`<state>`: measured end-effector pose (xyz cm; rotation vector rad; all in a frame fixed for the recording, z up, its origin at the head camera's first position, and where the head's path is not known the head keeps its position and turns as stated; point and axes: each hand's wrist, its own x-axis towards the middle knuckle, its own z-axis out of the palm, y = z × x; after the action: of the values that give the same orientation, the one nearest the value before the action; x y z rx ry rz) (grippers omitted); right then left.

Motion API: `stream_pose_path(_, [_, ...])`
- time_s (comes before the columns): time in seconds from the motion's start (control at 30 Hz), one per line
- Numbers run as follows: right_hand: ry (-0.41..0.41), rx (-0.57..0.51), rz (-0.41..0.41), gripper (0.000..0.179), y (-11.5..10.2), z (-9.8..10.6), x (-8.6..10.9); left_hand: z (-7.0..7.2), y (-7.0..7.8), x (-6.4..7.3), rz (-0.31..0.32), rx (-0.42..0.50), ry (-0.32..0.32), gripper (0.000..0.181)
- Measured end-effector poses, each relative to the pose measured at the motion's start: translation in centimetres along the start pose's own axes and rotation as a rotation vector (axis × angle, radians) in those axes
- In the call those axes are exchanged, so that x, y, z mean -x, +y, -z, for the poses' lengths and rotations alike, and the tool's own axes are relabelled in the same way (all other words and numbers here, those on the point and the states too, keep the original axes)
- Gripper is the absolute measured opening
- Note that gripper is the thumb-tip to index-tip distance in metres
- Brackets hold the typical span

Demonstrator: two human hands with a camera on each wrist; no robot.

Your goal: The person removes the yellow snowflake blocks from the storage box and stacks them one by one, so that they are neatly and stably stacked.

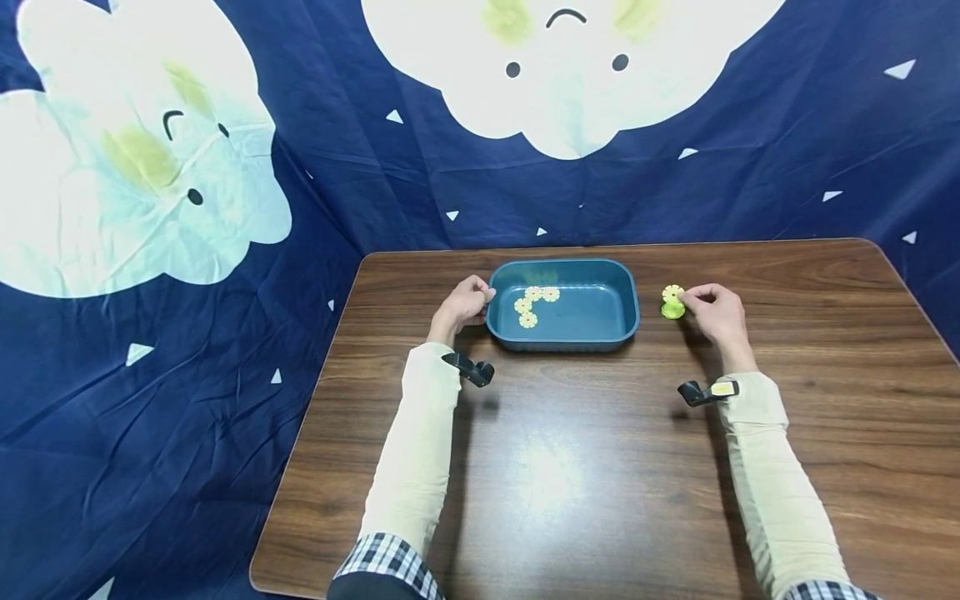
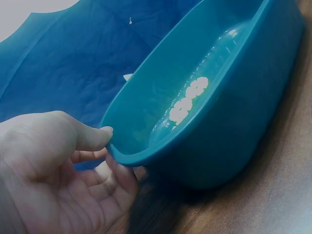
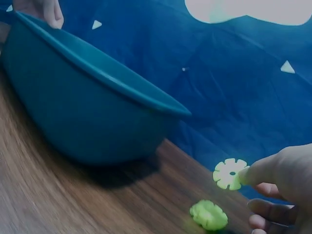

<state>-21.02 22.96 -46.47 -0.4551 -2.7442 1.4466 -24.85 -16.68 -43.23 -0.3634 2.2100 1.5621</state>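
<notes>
A teal plastic basin [image 1: 562,345] stands on the table, with several pale yellow flower-shaped discs [image 1: 528,319] lying in its left part. My left hand [image 1: 462,304] pinches the basin's left rim, thumb inside and fingers under the lip, as the left wrist view shows. To the right of the basin, my right hand [image 1: 718,317] pinches a yellow-green notched flower disc [image 3: 226,173] by its edge between thumb and finger. Just below that disc, a small pile of similar green discs [image 3: 209,215] lies on the table.
The brown wooden table [image 1: 585,467] has its back edge close behind the basin. A dark blue cloth [image 1: 465,183] with white clouds hangs behind and at the left. A small black camera [image 1: 475,371] is strapped at the left wrist, another camera [image 1: 697,392] at the right.
</notes>
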Motion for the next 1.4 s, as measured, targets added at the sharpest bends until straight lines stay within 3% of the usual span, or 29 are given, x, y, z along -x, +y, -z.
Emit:
stream_pose_path(0.53, [-0.107,0.066,-0.085,0.041,1.11,0.56,-0.23,-0.13,-0.04,0.05,-0.005,0.023,0.005,0.015])
stream_pose_path(1.0, [-0.082,0.203,-0.026,0.04,0.9,0.57,-0.98,-0.13,0.06,0.03,-0.001,0.033,0.006,0.015])
stream_pose_path(1.4, [-0.073,0.218,-0.008,0.039,0.89,0.38,-0.87,-0.13,0.11,0.1,0.004,0.028,0.009,0.016])
